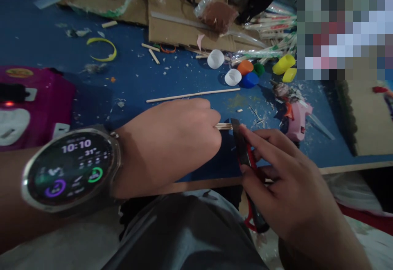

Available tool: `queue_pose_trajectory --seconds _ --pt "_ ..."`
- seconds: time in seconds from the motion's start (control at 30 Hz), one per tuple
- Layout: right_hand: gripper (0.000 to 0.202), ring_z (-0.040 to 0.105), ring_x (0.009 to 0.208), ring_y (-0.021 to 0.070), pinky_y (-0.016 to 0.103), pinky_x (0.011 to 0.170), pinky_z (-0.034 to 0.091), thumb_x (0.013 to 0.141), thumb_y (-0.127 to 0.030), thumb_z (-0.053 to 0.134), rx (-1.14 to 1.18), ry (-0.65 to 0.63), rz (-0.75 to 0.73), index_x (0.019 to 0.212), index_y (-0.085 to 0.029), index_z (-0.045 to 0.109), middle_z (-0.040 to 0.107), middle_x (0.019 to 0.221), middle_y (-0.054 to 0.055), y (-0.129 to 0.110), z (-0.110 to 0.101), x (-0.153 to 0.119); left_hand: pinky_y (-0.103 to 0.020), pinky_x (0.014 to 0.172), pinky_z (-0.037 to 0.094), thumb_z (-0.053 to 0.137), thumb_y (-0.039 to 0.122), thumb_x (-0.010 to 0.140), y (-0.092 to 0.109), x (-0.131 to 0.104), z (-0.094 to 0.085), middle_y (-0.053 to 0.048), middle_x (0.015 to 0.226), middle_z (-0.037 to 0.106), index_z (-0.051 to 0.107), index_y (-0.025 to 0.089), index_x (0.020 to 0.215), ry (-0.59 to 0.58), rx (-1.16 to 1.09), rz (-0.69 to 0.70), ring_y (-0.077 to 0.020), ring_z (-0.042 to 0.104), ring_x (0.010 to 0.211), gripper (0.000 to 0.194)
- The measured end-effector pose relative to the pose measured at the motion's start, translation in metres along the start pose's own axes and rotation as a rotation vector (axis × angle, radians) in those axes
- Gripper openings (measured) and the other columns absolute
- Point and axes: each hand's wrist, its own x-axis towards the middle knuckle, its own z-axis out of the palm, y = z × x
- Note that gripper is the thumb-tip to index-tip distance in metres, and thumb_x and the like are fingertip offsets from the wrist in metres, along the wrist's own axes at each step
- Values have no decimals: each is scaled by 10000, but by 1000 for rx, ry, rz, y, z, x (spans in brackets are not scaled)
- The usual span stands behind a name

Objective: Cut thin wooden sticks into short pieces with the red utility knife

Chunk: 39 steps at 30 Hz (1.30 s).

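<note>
Over the counter (39,37), the left hand (175,139) clenches thin sticks (224,126) while the right hand (285,180) pinches a cutter (241,147) in its grip at their ends, seemingly trimming, which next calls for steady pressure.

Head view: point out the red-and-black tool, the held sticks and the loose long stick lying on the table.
Red-and-black tool (242,149): head view, on its dark upper part.
Held sticks (223,126): head view, on their protruding ends.
Loose long stick (193,95): head view, around mid-length.
</note>
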Motion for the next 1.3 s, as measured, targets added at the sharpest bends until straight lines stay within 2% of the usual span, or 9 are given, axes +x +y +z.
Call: queue_pose_trajectory --seconds 0.13,0.27,0.37,0.53,0.87,1.0,1.13,1.23,1.3 --pt "605 813 1140 355 550 893 745 1001 -170 619 16 -28 -37 1599 -236 680 746 1359 165 2 -8 6 -487 848 602 723 616 1012 -1 2 -3 -85 949 722 709 229 869 14 -20 12 -314 680 910 413" --pt "559 835 964 285 410 730 732 996 -178 602 13 -93 -69 1541 -171 729 775 1288 172 0 -20 18 -489 815 585 685 601 1033 -1 2 0 -83 919 713 724 228 870 60 -31 8 -311 674 880 409" --pt "526 819 837 229 338 622 686 997 -187 634 63 -126 -61 1504 -226 770 795 1276 136 -1 -27 24 -487 808 577 729 573 1000 -1 1 5 -87 906 707 717 234 848 94 -30 -3 -311 681 883 372" --pt "508 857 1036 282 323 655 694 1008 -183 645 71 -135 -49 1494 -221 788 806 1266 138 1 -32 24 -496 826 582 767 525 960 -3 -1 8 -86 945 713 707 229 888 105 -19 7 -323 688 920 310" --pt "482 832 861 202 304 641 651 1020 -204 609 -42 -99 -83 1467 -154 782 809 1280 141 0 -30 19 -470 814 556 782 661 936 -1 -1 0 -95 965 732 738 211 923 44 -35 9 -319 685 904 452" --pt "509 840 917 238 366 734 677 1005 -198 606 -86 -148 -99 1482 -153 780 817 1292 147 -1 -37 24 -445 786 529 798 440 945 1 4 0 -75 896 711 738 216 878 70 16 -5 -295 681 868 242" --pt "491 851 932 288 412 722 678 971 -208 629 -140 -209 -145 1419 -225 829 846 1253 109 1 -48 37 -404 774 505 715 125 945 2 10 -3 -59 875 722 758 206 866 -41 51 -48 -276 706 906 121" --pt "480 821 803 257 377 649 657 946 -194 654 -120 -258 -136 1378 -266 852 856 1091 65 3 -53 45 -412 778 508 743 198 940 2 9 -3 -74 909 740 766 200 893 -31 37 -42 -280 700 907 52" --pt "480 807 768 246 359 637 650 950 -187 659 -104 -277 -120 1382 -275 849 844 1018 55 4 -55 46 -429 779 517 794 368 933 1 6 -1 -84 913 731 753 203 891 31 10 -19 -288 685 888 176"
